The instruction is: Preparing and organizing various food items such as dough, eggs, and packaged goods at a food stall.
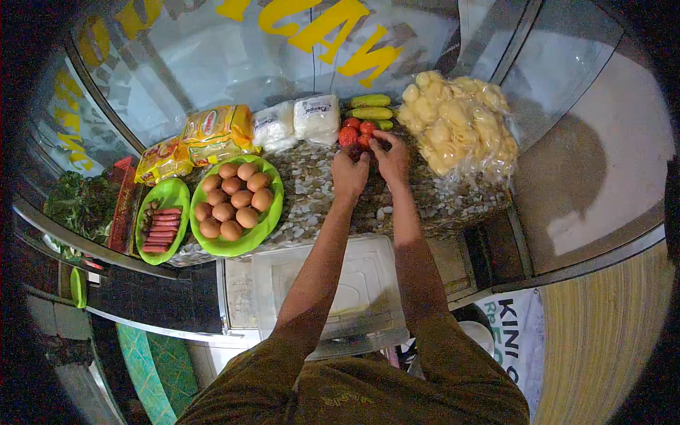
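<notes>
Both my hands reach to the back of a pebble-patterned counter, over a small cluster of red tomatoes. My left hand is at the cluster's near side with bent fingers; its fingertips are partly hidden. My right hand comes in from the right, thumb and forefinger at the nearest right-hand tomato. Whether either hand grips a tomato cannot be made out. Behind the tomatoes lie several green cucumbers. Right of them sits a clear plastic bag of pale yellow, rounded pieces.
White plastic-wrapped packs and yellow packets line the glass front. Left are green plates of brown eggs and sausages, a red basket and leafy greens. A translucent container lies below my forearms.
</notes>
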Demonstrator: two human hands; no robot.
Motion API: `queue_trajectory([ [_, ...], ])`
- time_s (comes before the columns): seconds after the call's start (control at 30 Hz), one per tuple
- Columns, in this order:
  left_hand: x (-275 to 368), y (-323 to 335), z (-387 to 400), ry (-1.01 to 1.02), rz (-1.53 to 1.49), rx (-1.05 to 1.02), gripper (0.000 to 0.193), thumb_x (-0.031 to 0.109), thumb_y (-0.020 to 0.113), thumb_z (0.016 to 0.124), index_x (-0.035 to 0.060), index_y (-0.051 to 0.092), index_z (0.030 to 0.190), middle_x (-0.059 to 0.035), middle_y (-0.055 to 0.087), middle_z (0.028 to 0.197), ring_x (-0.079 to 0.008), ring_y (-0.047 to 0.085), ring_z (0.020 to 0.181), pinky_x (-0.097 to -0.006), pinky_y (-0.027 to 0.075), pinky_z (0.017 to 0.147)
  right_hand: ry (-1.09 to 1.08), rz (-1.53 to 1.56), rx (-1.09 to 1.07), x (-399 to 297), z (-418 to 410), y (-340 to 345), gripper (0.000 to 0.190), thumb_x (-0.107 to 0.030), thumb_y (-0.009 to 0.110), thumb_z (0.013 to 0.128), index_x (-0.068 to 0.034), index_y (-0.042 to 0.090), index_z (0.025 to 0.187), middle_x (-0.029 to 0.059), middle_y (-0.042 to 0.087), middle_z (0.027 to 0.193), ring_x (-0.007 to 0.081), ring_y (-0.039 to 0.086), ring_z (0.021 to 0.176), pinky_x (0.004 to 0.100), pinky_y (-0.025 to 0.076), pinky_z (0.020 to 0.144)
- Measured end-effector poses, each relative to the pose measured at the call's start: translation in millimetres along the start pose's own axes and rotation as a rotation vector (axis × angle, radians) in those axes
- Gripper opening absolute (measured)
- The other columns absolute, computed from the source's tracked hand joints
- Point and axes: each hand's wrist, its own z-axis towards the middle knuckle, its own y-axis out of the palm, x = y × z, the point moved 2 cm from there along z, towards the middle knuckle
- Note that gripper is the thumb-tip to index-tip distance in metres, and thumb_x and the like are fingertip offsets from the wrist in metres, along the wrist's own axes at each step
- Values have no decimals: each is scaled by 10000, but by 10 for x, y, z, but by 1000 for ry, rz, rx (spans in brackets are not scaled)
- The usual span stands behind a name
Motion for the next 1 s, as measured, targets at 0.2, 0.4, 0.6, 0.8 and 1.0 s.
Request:
queue_trajectory([
  [0.2, -75, -19, -12, 16, 49, 34, 257, 147, 638, 779, -24, 624, 970, -206, 660, 858, -377, 642, 811, -442, 492, 753, -45, -58, 76, 16, 25, -69, 279, -214, 695, 826, -26, 678, 1032, 118, 676, 1063, 261, 632, 998, 359, 461, 909],
  [0.4, 318, -13, 190, 202, 61, 70, 239, 106, 644, 766, -2, 626, 978, -200, 638, 882, -381, 617, 834, -436, 490, 737, 14, 12, 152, 227, 290, -177, 327, -209, 658, 863, 0, 633, 1113, 126, 662, 1089, 272, 605, 1043, 350, 443, 919],
  [0.6, 392, 306, 661, 474, 305, -56, 240, 63, 634, 757, -21, 628, 982, -229, 622, 928, -393, 598, 854, -462, 490, 760, -32, -197, 312, 796, 773, -3, 360, -211, 508, 944, 20, 556, 1215, 177, 586, 1204, 293, 530, 1142, 373, 389, 983],
  [0.8, 212, 704, 929, 623, 422, -233, 286, 97, 614, 770, -32, 614, 1025, -253, 606, 1021, -412, 561, 966, -488, 452, 863, 27, 160, 420, 1087, 1031, 176, 321, -101, 422, 923, 31, 561, 1180, 244, 568, 1203, 384, 505, 1154, 447, 357, 1031],
  [1.0, -110, 489, 1058, 693, 491, -217, 263, 109, 555, 803, -22, 606, 1026, -247, 576, 1100, -416, 525, 1045, -489, 418, 924, -7, -226, 282, 504, 731, 314, 345, -86, 427, 897, 31, 565, 1191, 224, 565, 1210, 366, 514, 1144, 432, 391, 995],
])
